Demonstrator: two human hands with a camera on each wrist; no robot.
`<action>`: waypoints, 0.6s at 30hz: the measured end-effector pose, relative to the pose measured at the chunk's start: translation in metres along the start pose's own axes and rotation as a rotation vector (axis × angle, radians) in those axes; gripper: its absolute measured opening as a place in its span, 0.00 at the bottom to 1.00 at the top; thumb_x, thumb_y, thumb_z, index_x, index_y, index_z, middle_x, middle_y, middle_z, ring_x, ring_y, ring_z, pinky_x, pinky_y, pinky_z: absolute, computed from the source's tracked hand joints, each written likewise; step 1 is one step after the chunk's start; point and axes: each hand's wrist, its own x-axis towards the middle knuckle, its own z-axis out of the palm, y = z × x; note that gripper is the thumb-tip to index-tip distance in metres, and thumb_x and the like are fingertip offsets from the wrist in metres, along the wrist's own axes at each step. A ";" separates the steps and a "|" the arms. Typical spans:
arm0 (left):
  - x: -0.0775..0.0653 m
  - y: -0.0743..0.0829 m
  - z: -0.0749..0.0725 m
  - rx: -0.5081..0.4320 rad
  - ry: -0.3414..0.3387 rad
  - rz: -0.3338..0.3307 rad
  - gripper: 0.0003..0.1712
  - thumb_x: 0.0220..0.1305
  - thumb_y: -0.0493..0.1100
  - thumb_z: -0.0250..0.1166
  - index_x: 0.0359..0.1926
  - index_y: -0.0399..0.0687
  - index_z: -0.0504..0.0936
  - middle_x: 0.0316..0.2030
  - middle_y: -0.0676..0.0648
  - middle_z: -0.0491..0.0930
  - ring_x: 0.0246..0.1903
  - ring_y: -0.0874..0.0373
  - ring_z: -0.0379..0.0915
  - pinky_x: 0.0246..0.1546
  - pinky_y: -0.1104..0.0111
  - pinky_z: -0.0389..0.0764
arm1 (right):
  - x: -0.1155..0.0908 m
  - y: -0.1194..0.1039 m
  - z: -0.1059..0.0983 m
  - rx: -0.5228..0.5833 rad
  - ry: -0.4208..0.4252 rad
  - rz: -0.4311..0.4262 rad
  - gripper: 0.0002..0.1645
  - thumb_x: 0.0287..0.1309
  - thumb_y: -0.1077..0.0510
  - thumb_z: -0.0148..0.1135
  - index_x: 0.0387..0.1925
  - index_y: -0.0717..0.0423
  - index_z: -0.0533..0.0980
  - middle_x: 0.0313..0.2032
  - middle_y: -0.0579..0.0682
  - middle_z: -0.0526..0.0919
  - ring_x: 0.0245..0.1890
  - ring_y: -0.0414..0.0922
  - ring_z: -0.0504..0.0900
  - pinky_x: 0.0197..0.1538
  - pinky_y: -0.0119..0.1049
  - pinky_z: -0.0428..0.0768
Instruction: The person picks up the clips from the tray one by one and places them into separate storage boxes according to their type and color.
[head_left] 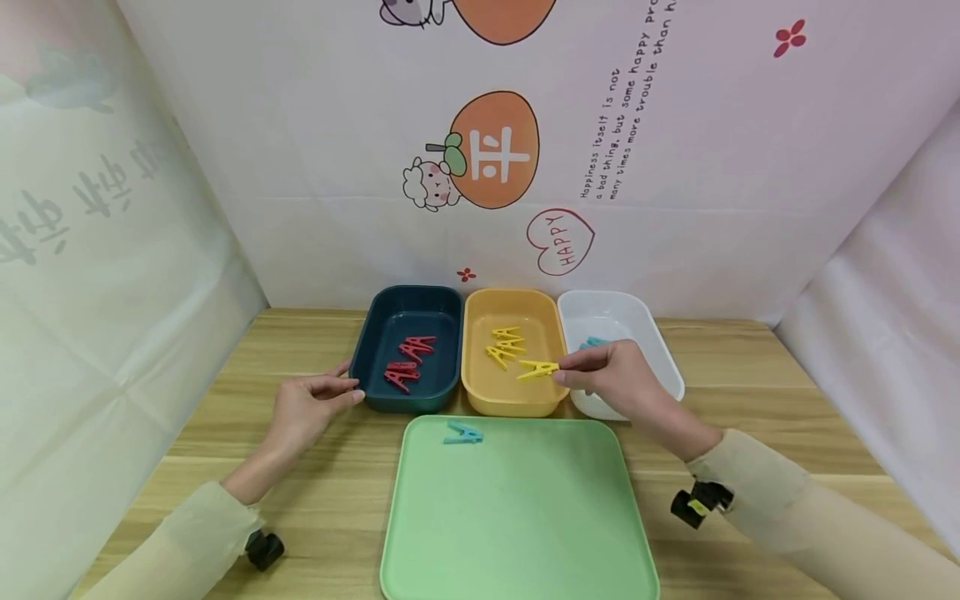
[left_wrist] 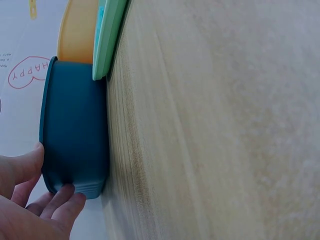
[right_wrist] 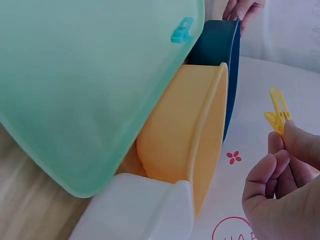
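My right hand pinches a yellow clothespin between thumb and fingertips, above the right part of the yellow box. In the right wrist view this clothespin points away from the fingertips. Three yellow clothespins lie inside that box. At the left, my left hand holds the near left corner of the dark blue box, thumb at the rim and fingers against the outer wall. Several red clothespins lie in it. A light blue clothespin rests on the green tray.
The white box stands right of the yellow one, partly hidden by my right hand; light blue clothespins show inside. All three boxes stand side by side behind the tray on a wooden table. A printed cloth hangs behind them.
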 end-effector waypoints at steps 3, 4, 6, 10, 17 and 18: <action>-0.001 0.000 0.000 -0.001 -0.001 -0.002 0.15 0.66 0.37 0.76 0.50 0.31 0.89 0.65 0.39 0.79 0.67 0.44 0.74 0.46 0.81 0.80 | 0.009 -0.006 -0.001 0.004 -0.003 0.007 0.16 0.63 0.57 0.78 0.48 0.63 0.89 0.39 0.49 0.91 0.35 0.46 0.83 0.37 0.37 0.81; -0.001 0.000 0.000 0.001 -0.002 -0.003 0.15 0.66 0.37 0.76 0.50 0.31 0.89 0.65 0.39 0.78 0.67 0.44 0.74 0.46 0.81 0.80 | 0.012 -0.007 -0.001 0.000 -0.003 0.007 0.16 0.63 0.57 0.77 0.48 0.64 0.88 0.39 0.49 0.91 0.35 0.47 0.83 0.38 0.37 0.82; -0.001 -0.001 0.000 0.004 -0.006 -0.007 0.15 0.67 0.37 0.76 0.50 0.31 0.89 0.66 0.39 0.78 0.67 0.44 0.73 0.46 0.80 0.80 | 0.019 -0.011 -0.001 -0.008 -0.003 0.012 0.16 0.63 0.57 0.77 0.48 0.64 0.88 0.40 0.49 0.91 0.36 0.47 0.83 0.40 0.39 0.83; -0.001 -0.002 0.000 0.008 -0.008 -0.010 0.15 0.67 0.37 0.75 0.50 0.31 0.89 0.66 0.39 0.78 0.68 0.44 0.73 0.46 0.80 0.80 | 0.032 -0.017 0.001 0.006 -0.006 0.050 0.18 0.64 0.57 0.77 0.50 0.64 0.87 0.42 0.50 0.91 0.37 0.47 0.82 0.43 0.41 0.83; 0.001 -0.004 0.000 0.008 -0.007 0.000 0.15 0.67 0.37 0.75 0.50 0.31 0.89 0.66 0.40 0.78 0.67 0.44 0.73 0.46 0.80 0.81 | 0.055 -0.021 0.011 0.007 -0.011 0.084 0.17 0.64 0.58 0.76 0.51 0.63 0.87 0.45 0.53 0.89 0.36 0.46 0.80 0.42 0.38 0.81; 0.001 -0.004 0.000 0.008 -0.005 0.000 0.14 0.67 0.37 0.75 0.50 0.32 0.89 0.66 0.40 0.78 0.67 0.45 0.74 0.46 0.80 0.81 | 0.058 -0.021 0.013 0.007 -0.010 0.090 0.17 0.64 0.58 0.76 0.51 0.63 0.87 0.45 0.53 0.89 0.36 0.46 0.79 0.41 0.36 0.81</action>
